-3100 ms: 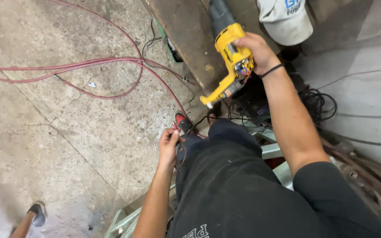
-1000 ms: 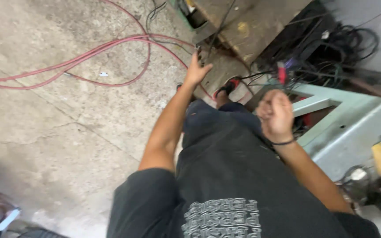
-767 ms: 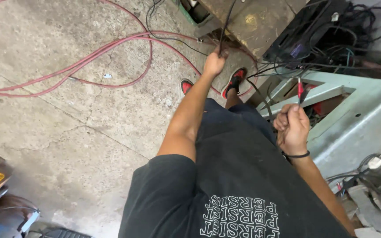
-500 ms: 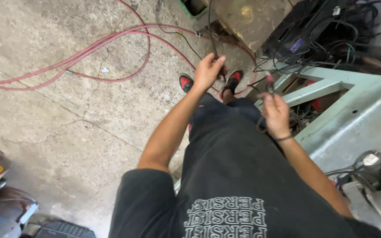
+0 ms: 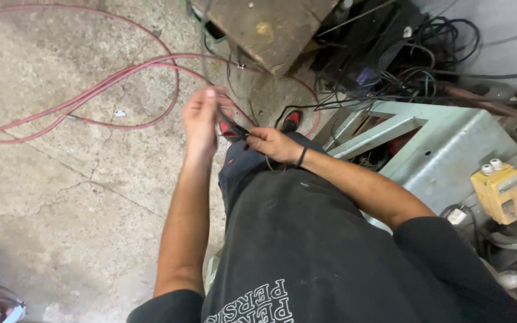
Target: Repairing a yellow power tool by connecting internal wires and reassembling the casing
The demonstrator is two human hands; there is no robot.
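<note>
The left hand is up in front of the body, fingers curled around a thin dark cable that runs up toward the brown box. The right hand is just beside it, lower down, fingers pinched on the same cable, with a small red and black tool poking out between the two hands. I cannot tell which hand really holds the tool — it is partly hidden.

The cable is thin and floppy, so it will bend and slip if the grip goes loose. To do this bit well, I think both hands should stay close together, so the short piece between them stays tight and straight. Keep the left hand firm and let the right hand do the small, careful work. Go slow — a thin cable can kink or tear if pulled hard.

The person seems to stand high above the concrete floor, beside a pale metal frame. Red hoses lie looped on the floor, and a tangle of black wires sits by the frame. The cable should stay clear of those, I think, so it does not snag. A yellow plug box sits at the right, well apart from the hands.
</note>
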